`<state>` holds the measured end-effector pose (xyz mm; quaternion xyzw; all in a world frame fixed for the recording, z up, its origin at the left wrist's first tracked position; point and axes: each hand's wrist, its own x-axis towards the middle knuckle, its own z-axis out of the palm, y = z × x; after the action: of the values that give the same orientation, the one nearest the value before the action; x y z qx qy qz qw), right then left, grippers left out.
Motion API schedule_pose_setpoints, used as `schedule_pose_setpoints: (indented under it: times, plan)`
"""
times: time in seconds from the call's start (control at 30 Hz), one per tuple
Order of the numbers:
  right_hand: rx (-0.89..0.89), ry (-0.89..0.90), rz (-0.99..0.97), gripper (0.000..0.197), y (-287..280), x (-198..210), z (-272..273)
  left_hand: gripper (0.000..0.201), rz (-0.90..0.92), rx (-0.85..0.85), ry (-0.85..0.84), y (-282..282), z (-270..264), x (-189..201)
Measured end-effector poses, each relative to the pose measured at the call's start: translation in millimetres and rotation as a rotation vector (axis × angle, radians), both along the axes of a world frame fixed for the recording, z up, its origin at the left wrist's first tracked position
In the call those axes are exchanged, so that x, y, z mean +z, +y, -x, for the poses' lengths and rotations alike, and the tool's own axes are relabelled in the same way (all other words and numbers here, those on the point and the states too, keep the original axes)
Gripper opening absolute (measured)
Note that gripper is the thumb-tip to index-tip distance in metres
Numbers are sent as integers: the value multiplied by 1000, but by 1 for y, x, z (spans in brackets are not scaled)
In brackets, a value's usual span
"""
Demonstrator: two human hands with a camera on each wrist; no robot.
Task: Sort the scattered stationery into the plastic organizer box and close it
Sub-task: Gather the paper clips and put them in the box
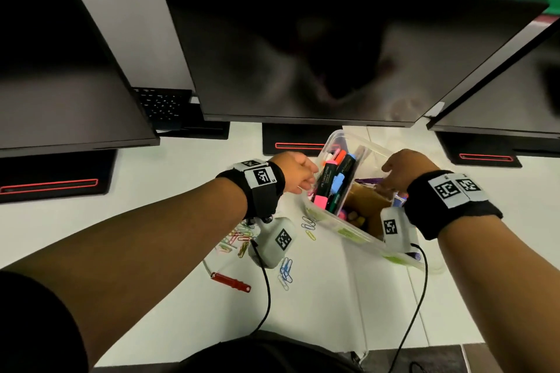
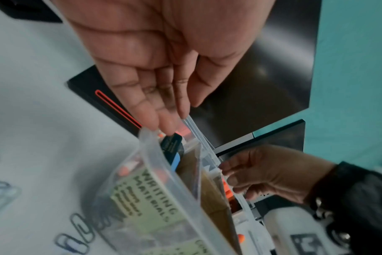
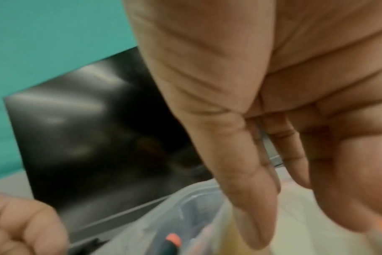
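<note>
From my head view, the clear organizer box (image 1: 342,230) sits on the white desk (image 1: 318,312) near the middle monitor (image 1: 333,54), highlighters (image 1: 331,182) standing in its left part. My left hand (image 1: 295,172) is at its left wall, my right hand (image 1: 404,171) at its right rim. Paper clips (image 1: 285,271) and a red tool (image 1: 231,280) lie left of the box.

At my left wrist, straight fingers (image 2: 164,120) touch the box rim (image 2: 150,145), not curled around it.

At my right wrist, fingers (image 3: 251,198) reach down, relaxed; whether they pinch the rim I cannot tell.
</note>
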<state>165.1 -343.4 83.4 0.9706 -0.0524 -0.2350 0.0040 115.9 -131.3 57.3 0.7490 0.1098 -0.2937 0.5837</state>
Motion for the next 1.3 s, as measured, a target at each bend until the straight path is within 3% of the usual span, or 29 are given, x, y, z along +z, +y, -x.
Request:
schedule_pose_setpoints:
  times: [0.07,0.13,0.23,0.37,0.53,0.77,0.97,1.17,1.27,1.3]
  plan:
    - [16,-82,-144,42,20,3,14,28,-121,-46,-91,16,6,-6]
    - [60,-148,-369,29,52,3,34,26,-219,-89,-126,43,15,-17]
    - [231,-53,-582,21,102,-11,67,25,-437,-180,-127,93,34,-37]
    - [551,161,-489,26,158,-55,102,30,-724,-293,1,156,59,-65]
    - [754,329,-303,41,189,-105,138,39,-851,-397,18,199,90,-90]
    - [834,324,-208,43,201,-128,161,64,-992,-794,-141,213,129,-112]
    - [810,324,-162,30,195,-133,161,39,-987,-681,-256,217,134,-121]
    - [783,274,-120,19,185,-137,157,29,-989,-663,-253,208,127,-124]
    - [723,261,-242,9,179,-130,153,24,-1038,-758,-220,195,121,-123]
    - [690,250,-294,16,179,-127,152,26,-1054,-785,-209,192,120,-123]
